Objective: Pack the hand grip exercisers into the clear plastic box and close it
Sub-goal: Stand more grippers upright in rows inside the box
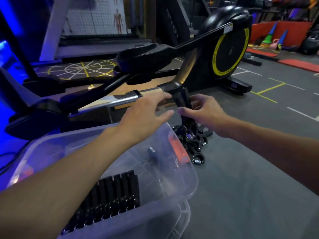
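The clear plastic box stands on the floor at lower left, with a row of black hand grip exercisers packed upright inside and an orange latch on its far end. Beyond the box a pile of loose black exercisers with metal springs lies on the grey floor. My right hand holds a black exerciser upright above the pile. My left hand reaches over the box toward it, fingers spread, holding nothing.
A black rowing machine with a yellow-ringed flywheel and a long rail runs behind the box. Red mats and cones lie at the far right. Grey floor with painted lines spreads to the right.
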Tool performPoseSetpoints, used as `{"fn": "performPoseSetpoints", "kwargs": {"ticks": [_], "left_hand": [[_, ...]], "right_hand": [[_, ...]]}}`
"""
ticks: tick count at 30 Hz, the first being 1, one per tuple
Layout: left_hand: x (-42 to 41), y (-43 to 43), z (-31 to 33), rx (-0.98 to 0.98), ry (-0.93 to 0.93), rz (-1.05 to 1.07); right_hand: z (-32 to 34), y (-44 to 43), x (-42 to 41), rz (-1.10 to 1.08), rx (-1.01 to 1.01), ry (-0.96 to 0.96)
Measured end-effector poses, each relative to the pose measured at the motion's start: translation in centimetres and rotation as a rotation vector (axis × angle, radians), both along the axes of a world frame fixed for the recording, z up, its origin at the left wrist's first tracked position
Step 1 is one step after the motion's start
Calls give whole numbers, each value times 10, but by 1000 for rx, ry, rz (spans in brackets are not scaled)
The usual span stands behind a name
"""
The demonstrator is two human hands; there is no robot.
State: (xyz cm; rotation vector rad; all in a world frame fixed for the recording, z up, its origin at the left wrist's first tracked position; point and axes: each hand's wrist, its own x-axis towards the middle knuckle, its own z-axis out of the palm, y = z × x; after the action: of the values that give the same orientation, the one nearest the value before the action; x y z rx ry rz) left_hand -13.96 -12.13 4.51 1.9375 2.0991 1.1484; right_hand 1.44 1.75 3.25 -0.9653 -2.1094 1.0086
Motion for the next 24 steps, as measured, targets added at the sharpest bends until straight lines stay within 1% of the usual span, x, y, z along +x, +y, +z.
{"fn": "performPoseSetpoints", "kwargs": {"ticks": [2,5,7,12,14,16,20,24], "left_hand": [[3,-7,14,70,-68,-33],[3,-25,26,114,-102,-10],[-4,-37,26,108,-120,11],[-21,-70,29,78,-268,-22],[-26,-81,29,52,-285,-11],[-30,-87,25,19,-316,2],[-37,-94,14,-15,-371,33],[-42,-93,6,-17,-407,84]], "right_hand": [[16,-29,-4,77,-45,47],[26,-68,-12,152,-102,77],[27,-86,-19,192,-144,94],[21,-116,-32,262,-307,150],[18,-124,-36,279,-324,119],[13,-130,-38,304,-311,48],[4,-138,-36,321,-214,-101],[-1,-143,-32,368,-177,-224]]}}
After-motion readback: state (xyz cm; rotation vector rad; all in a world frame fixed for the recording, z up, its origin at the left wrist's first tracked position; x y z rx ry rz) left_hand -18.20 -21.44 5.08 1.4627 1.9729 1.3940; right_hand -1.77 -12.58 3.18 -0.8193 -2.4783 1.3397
